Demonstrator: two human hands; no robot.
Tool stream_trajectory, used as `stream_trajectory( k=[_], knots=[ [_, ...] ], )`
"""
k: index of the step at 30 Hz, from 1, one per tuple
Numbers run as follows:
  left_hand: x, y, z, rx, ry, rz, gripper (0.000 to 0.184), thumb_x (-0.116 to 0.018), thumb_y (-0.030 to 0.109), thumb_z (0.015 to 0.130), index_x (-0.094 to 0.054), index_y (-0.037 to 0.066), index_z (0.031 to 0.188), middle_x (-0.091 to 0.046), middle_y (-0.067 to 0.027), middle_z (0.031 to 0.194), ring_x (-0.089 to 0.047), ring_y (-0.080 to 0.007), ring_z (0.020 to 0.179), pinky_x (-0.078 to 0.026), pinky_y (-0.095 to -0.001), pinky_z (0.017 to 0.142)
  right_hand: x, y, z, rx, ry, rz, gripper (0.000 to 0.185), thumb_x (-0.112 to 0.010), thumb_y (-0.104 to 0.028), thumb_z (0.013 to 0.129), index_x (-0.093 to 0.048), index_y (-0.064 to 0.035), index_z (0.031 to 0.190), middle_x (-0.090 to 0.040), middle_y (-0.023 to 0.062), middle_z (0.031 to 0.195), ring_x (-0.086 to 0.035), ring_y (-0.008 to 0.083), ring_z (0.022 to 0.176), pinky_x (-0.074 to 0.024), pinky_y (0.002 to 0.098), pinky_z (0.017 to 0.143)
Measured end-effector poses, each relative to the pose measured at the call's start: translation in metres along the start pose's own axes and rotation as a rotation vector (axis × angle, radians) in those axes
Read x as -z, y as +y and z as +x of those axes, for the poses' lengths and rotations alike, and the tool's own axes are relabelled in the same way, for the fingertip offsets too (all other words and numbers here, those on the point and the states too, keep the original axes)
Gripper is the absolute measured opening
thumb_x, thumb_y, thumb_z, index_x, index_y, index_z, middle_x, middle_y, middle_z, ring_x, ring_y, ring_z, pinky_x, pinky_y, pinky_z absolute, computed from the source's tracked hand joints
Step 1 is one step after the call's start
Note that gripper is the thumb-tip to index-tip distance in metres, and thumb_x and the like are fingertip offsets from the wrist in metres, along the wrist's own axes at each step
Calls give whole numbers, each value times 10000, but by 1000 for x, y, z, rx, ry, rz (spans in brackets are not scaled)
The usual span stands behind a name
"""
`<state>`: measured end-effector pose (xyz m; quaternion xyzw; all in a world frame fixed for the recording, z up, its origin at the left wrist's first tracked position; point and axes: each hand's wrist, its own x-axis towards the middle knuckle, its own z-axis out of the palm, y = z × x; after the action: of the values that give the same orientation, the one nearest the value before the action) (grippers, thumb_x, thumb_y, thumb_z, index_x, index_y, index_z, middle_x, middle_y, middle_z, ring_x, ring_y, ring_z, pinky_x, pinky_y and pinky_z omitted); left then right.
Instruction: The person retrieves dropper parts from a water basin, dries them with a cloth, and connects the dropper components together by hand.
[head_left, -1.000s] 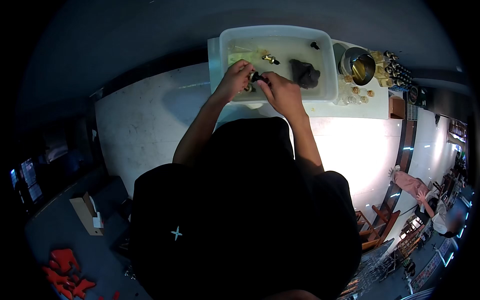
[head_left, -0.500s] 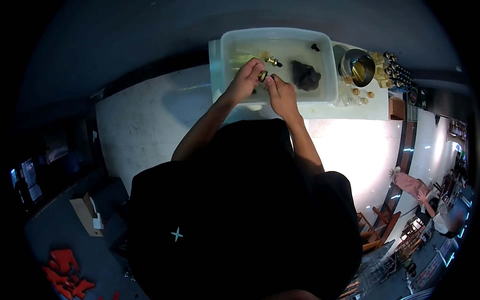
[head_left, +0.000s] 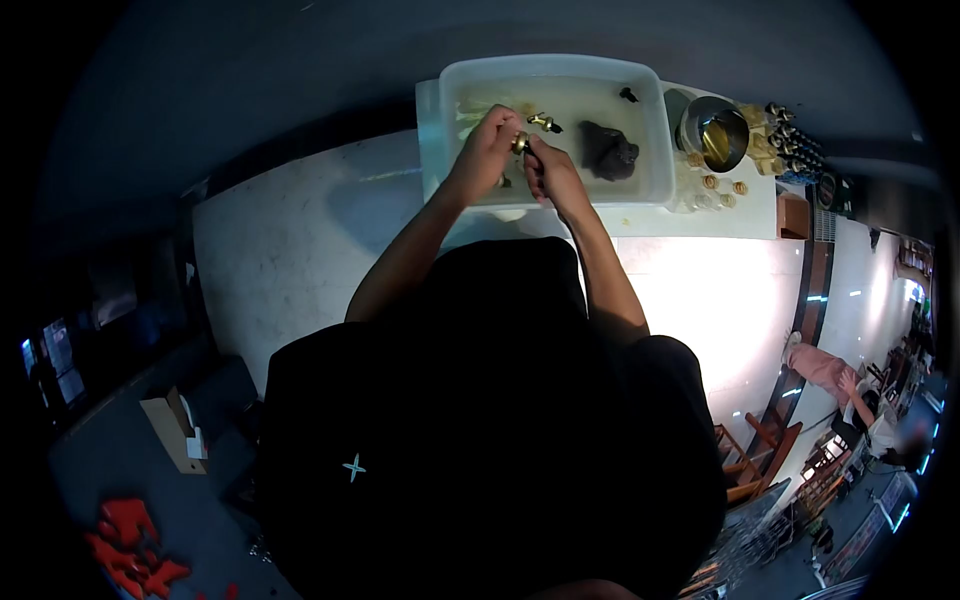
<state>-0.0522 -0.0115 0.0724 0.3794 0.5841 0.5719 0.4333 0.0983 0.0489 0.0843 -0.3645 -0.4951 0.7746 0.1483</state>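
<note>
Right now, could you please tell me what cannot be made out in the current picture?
- Head view: the brass-coloured fitting is partly covered by the left hand and right hand.
- Head view: the black piece in the tub is too small to identify.

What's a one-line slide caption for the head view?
Left hand and right hand hold a brass-coloured fitting at a translucent tub.

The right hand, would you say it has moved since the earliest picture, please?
Yes: the right hand has shifted leftward, away from the basin's right wall.
</note>
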Motion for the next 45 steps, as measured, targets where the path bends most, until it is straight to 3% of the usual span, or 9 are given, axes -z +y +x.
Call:
stream_trajectory(
  k=[1, 5, 23, 29, 32, 35, 38, 41, 45],
  knots=[
    [6, 0, 2, 151, -23, -132, 183, -485, 251, 1065, -536, 76, 1052, -526, 16, 766, -507, -96, 697, -438, -288, 646, -1, 3, 3, 0, 4, 13, 477, -435, -398, 1048, -462, -88, 687, -416, 1, 554, -384, 126, 472, -325, 308, 470],
    [22, -3, 1, 240, -74, -255, 193, -482, 272, 1066, -535, 89, 1038, -459, 39, 738, -358, -32, 598, -313, -215, 537, -7, 4, 8, 31, 106, -66, 486, -465, -421, 1030, -484, -78, 687, -437, 12, 561, -420, 130, 484, -345, 308, 472],
    [19, -12, -18, 165, 15, -208, 183, -478, 290, 1075, -520, 124, 1010, -361, 64, 685, -288, -23, 548, -244, -209, 492, -19, 18, -1, 39, 75, -95, 461, -465, -435, 1036, -554, -52, 795, -471, 7, 631, -471, 124, 530, -448, 287, 491],
    [23, 3, -31, 390, 8, -521, 172, -489, 275, 1066, -528, 113, 1019, -348, 53, 651, -318, -45, 553, -256, -227, 493, -21, 21, -1, -50, 66, 162, 533, -385, -497, 1052, -548, -71, 776, -465, 10, 621, -471, 129, 523, -444, 291, 464],
    [30, -1, -36, 433, 14, -663, 179, -484, 284, 1066, -534, 115, 1033, -323, 53, 635, -294, -50, 539, -238, -228, 489, -17, 25, -2, 3, 70, 122, 576, -361, -500, 1058, -616, -27, 849, -569, 46, 702, -569, 141, 641, -501, 282, 578],
    [40, 1, -41, 436, -11, -710, 160, -455, 251, 1076, -556, 129, 1093, -348, 37, 637, -306, -54, 522, -249, -223, 483, -32, 33, 2, 143, 329, -128, 594, -354, -487, 1061, -661, 20, 1043, -675, 89, 883, -638, 157, 853, -527, 290, 766],
    [48, 17, -49, 399, -26, -566, 192, -419, 205, 1077, -564, 107, 1155, -397, 21, 654, -325, -58, 529, -261, -222, 486, -38, 50, 6, 320, 423, -212, 499, -412, -402, 1062, -626, 19, 1223, -702, 115, 1041, -632, 173, 1044, -493, 300, 918],
    [62, 6, -51, 358, -54, -428, 227, -399, 179, 1073, -558, 79, 1202, -451, 0, 680, -359, -76, 545, -291, -235, 502, -62, 24, -17, 264, 431, 4, 367, -530, -256, 1022, -602, -14, 1288, -712, 116, 1061, -658, 187, 1032, -501, 297, 918],
    [65, -2, -52, 383, -63, -395, 210, -442, 196, 1064, -530, 70, 1206, -584, -54, 809, -552, -131, 663, -448, -271, 598, -70, 29, -28, 340, 292, -256, 435, -686, -187, 911, -602, -27, 1307, -716, 145, 1081, -685, 211, 1029, -527, 316, 897]
  ],
)
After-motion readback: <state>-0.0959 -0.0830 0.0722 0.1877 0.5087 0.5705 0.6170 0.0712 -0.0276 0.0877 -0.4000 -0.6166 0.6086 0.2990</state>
